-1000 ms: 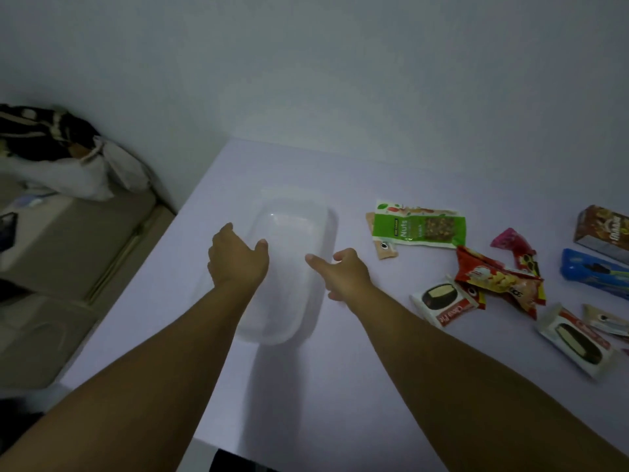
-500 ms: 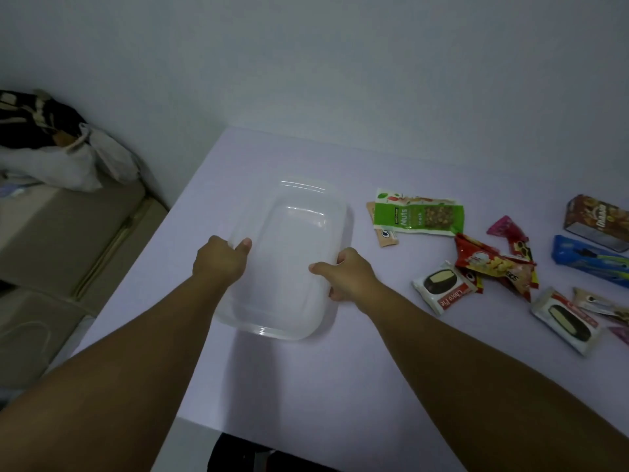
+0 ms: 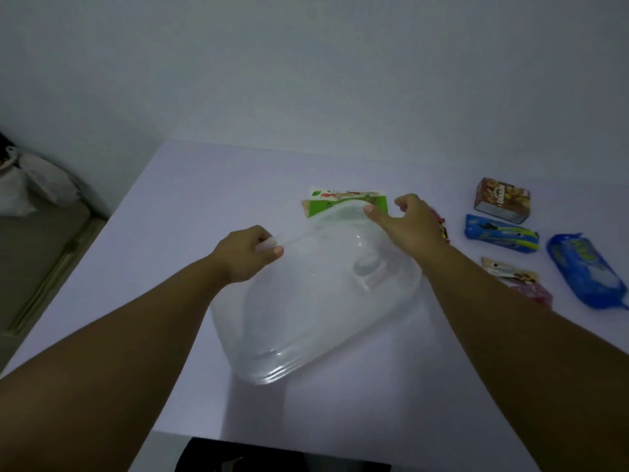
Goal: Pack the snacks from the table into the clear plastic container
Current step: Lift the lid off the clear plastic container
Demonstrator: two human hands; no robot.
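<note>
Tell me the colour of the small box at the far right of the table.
The small box is brown, with a printed snack picture; head view.

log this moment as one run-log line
stage: lifting container | left hand: gripping clear plastic container rim | right hand: gripping far rim | snacks: unpacked

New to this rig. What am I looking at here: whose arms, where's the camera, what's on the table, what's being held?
No robot here: these are a person's two bare arms. The single picture comes from a wide-angle camera worn on the head, looking forward and down.

The left hand and right hand both grip the far rim of a clear plastic container, which is tilted up off the pale table; it looks empty.

Snacks lie to the right: a green nut packet behind the container, a brown printed box, a blue wrapped bar and a larger blue packet. None is packed yet.
</note>
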